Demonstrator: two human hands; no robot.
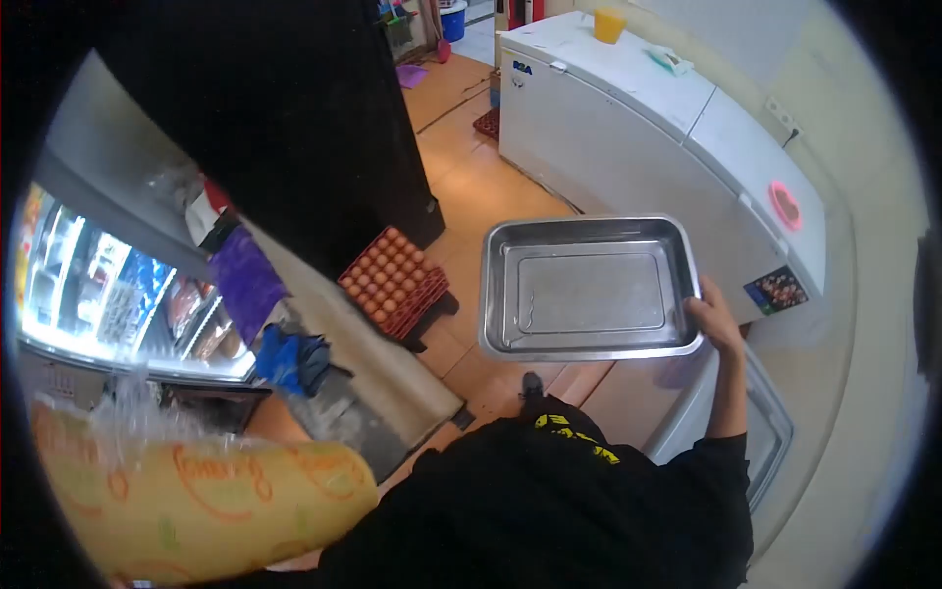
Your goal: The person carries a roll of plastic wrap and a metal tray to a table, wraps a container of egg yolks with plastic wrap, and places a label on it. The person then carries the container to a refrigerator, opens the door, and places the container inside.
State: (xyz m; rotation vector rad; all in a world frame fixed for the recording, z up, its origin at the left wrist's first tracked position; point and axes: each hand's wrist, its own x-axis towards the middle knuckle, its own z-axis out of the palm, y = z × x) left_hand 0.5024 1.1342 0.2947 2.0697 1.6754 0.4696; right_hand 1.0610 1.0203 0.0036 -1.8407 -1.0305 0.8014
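Observation:
A shallow rectangular metal tray is held out in front of me, its inside facing up with nothing lying in it. My right hand grips its right rim, fingers closed around the edge. At the lower left, against my left side, is a large yellow package with orange cursive print. Clear crumpled plastic sticks up along its upper edge. The package covers the area where my left arm runs, and my left hand cannot be seen.
A white chest freezer lines the right wall, with a yellow container and a pink item on its lid. Stacked egg trays stand low on the left, near a tall black cabinet. A lit display case is far left.

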